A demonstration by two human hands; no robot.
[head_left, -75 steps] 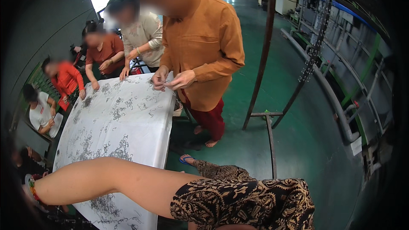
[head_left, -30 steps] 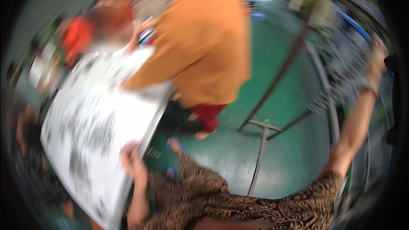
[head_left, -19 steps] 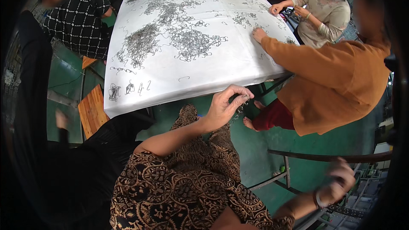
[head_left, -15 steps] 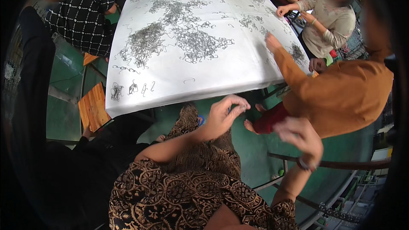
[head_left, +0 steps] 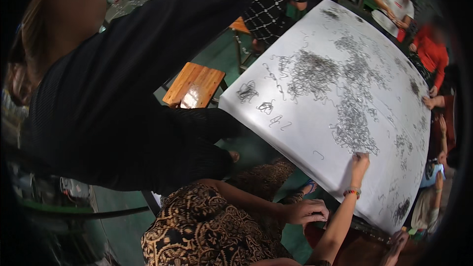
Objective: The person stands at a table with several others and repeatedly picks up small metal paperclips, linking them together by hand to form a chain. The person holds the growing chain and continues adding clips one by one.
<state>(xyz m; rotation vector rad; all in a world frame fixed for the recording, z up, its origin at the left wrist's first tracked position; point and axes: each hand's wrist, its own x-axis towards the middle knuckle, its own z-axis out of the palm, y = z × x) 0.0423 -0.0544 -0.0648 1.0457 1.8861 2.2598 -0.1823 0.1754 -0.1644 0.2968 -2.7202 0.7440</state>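
Thin dark bent wire pieces (head_left: 354, 123) lie tangled in a broad pile on the white-covered table (head_left: 295, 140). At the near tip of this pile is my right hand (head_left: 361, 161), fingers drawn together and touching the wires; its fingertips pinch at one piece. A colourful bracelet circles that wrist. My left hand (head_left: 306, 211) hangs over my lap, below the table edge, with its fingers curled toward the thumb. What it holds, if anything, is too small to make out. A single curved wire (head_left: 318, 154) lies left of my right hand.
Smaller wire clumps (head_left: 247, 91) sit near the table's left corner. A person in black (head_left: 148, 69) stands close on my left, beside a wooden stool (head_left: 194, 84). Other people line the table's far and right sides, including one in red (head_left: 433, 51).
My view has turned left, so the table appears farther right. My right hand has gone from above my lap to the wire pile; my left hand has lowered. The black-clothed person now fills the left.
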